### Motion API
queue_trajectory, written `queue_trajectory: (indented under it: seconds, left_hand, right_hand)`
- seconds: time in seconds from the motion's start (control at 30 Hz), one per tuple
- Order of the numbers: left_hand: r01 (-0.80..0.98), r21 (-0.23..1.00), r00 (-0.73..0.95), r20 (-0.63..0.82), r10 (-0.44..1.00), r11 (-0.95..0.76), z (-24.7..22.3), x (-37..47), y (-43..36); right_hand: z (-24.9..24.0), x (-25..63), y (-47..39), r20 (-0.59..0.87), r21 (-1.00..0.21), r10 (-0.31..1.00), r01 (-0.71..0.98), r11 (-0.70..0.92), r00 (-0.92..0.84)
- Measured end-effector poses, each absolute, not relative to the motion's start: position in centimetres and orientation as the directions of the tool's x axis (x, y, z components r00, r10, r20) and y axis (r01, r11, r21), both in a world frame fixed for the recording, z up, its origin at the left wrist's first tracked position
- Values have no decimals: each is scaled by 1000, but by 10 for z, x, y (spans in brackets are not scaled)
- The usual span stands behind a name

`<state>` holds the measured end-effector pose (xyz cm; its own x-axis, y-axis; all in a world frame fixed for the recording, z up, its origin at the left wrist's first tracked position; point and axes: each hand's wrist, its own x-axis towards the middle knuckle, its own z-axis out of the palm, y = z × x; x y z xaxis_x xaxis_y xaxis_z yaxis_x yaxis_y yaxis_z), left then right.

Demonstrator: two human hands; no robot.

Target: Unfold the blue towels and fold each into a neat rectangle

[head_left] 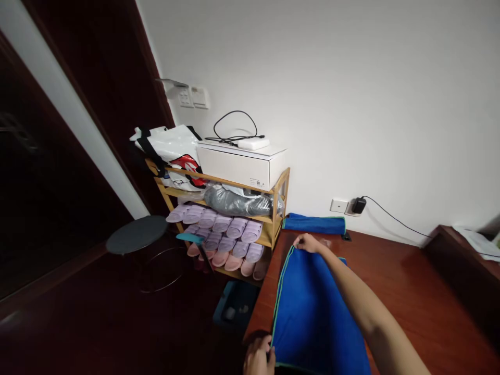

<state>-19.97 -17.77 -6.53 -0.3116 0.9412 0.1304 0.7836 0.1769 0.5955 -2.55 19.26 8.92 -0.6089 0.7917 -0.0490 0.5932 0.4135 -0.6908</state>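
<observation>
A blue towel [308, 307] with green stitched edges lies over the left part of the reddish-brown desk [394, 276]. My right hand [307, 243] pinches its far left corner, the forearm reaching across the cloth. Down at the near left corner, my left hand [259, 356] grips the edge with fingers and thumb together; the frame's bottom cuts off part of this hand. The green-edged side runs between the two hands along the desk's left side. A second blue towel [314, 224], folded into a long strip, rests at the back of the desk against the wall.
Left of the desk stands a wooden rack [278, 208] with several pairs of slippers [222, 224], a white box [238, 165] and a bag [172, 146]. A round stool [136, 234] and a blue bin [236, 304] are on the floor. A black adapter [358, 205] is plugged into the wall.
</observation>
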Motion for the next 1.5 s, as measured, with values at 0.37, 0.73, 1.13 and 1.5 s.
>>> queue_trajectory:
  seconds: [0.37, 0.73, 1.13, 1.5]
  left_hand:
    - [418, 906, -335, 221, 916, -65, 86, -234, -145]
    - [344, 857, -274, 483, 831, -385, 274, -206, -115]
    - [375, 855, -88, 419, 904, -359, 289, -171, -106]
    - [400, 870, -193, 387, 901, -288, 280, -164, -112]
  right_hand:
    - [246, 170, 85, 318, -824, 856, 328, 462, -407]
    - [305, 302, -65, 534, -786, 846, 371, 495, 4]
    - [256, 357, -151, 525, -779, 840, 475, 409, 137]
    - [243, 368, -180, 730, -576, 666, 666, 475, 156]
